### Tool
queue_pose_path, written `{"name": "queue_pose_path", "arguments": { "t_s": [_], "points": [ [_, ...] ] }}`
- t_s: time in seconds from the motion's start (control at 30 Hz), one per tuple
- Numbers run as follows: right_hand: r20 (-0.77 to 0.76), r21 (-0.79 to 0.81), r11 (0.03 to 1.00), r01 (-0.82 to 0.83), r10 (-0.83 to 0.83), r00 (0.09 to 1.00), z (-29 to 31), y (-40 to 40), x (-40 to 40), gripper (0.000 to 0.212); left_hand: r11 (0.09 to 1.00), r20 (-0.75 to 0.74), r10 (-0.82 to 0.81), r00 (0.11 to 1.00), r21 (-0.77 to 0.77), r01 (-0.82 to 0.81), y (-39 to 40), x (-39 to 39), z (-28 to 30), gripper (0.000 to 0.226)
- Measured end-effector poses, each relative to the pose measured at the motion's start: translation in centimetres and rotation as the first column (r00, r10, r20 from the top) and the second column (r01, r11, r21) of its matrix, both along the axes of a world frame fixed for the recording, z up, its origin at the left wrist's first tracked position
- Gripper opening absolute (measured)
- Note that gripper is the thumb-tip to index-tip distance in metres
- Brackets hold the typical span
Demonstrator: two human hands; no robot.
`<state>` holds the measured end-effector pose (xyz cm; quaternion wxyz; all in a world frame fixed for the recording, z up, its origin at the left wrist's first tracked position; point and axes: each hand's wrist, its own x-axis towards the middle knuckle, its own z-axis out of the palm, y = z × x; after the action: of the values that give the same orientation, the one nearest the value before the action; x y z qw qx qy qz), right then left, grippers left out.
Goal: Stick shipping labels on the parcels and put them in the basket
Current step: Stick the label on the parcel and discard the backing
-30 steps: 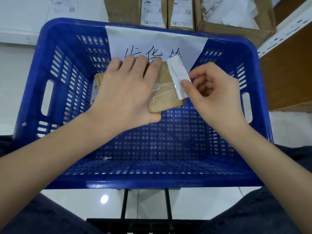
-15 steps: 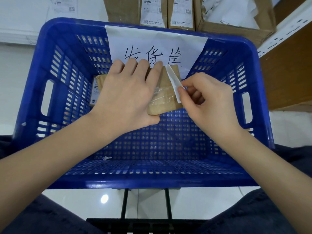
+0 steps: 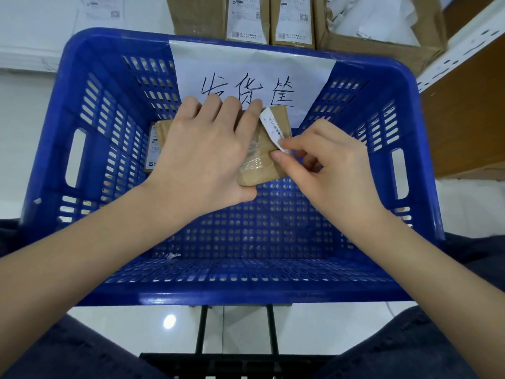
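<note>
— Inside the blue basket [image 3: 90,110], what changed?
— Since the earlier frame the right hand [image 3: 325,170] has lowered its pinched white label [image 3: 273,129] toward the parcel.
— And the brown taped parcel [image 3: 262,162]?
— Left hand [image 3: 202,151] lies flat, fingers straight, pressing it just left of the pinch.

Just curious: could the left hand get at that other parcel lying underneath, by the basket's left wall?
Probably yes: the left hand rests on the top parcel right beside the lower parcel, whose left end lies uncovered.
</note>
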<state>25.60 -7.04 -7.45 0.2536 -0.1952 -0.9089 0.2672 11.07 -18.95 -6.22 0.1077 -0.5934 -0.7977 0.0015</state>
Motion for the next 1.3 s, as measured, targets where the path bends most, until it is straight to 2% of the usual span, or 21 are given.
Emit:
{"name": "queue_pose_path", "arguments": {
  "t_s": [0.1,0.4,0.77,0.83,0.93,1.07,1.2,1.3],
  "points": [
    [0.023,-0.024,1.000,-0.008,0.009,1.000,-0.1,-0.1,0.0,0.028,1.000,-0.011,0.004,1.000,-0.005,-0.005,0.0,-0.1,0.0,0.098],
    [0.062,-0.030,0.999,0.041,-0.039,0.997,-0.1,-0.3,-0.1,0.029,1.000,-0.009,0.003,1.000,0.007,-0.003,0.1,-0.1,0.1,0.100],
    [0.059,-0.175,0.983,0.060,-0.050,0.997,0.2,-0.2,-0.3,0.031,1.000,0.010,-0.010,1.000,0.001,0.010,0.2,-0.3,-0.2,0.099],
    [0.070,-0.124,0.991,0.055,-0.046,0.996,0.3,0.0,-0.3,0.029,1.000,0.014,-0.010,1.000,0.000,0.010,0.3,-0.3,-0.2,0.099],
    [0.102,0.086,0.996,0.016,-0.025,0.995,0.2,0.3,-0.3,0.027,1.000,0.022,-0.004,1.000,0.002,0.004,0.4,-0.4,-0.3,0.100],
    [0.112,0.311,0.950,-0.021,-0.015,0.994,0.1,0.3,-0.2,0.029,1.000,0.014,0.002,1.000,0.017,-0.002,0.5,-0.5,-0.2,0.098],
    [0.137,0.303,0.953,-0.022,-0.020,0.990,0.3,0.6,-0.2,0.031,1.000,0.033,-0.003,0.999,0.008,0.003,0.6,-0.4,-0.3,0.098],
    [0.160,0.175,0.984,-0.020,-0.008,0.987,0.5,0.8,-0.1,0.029,1.000,0.059,-0.003,0.998,0.000,0.003,0.8,-0.4,-0.3,0.100]
  ]
}}
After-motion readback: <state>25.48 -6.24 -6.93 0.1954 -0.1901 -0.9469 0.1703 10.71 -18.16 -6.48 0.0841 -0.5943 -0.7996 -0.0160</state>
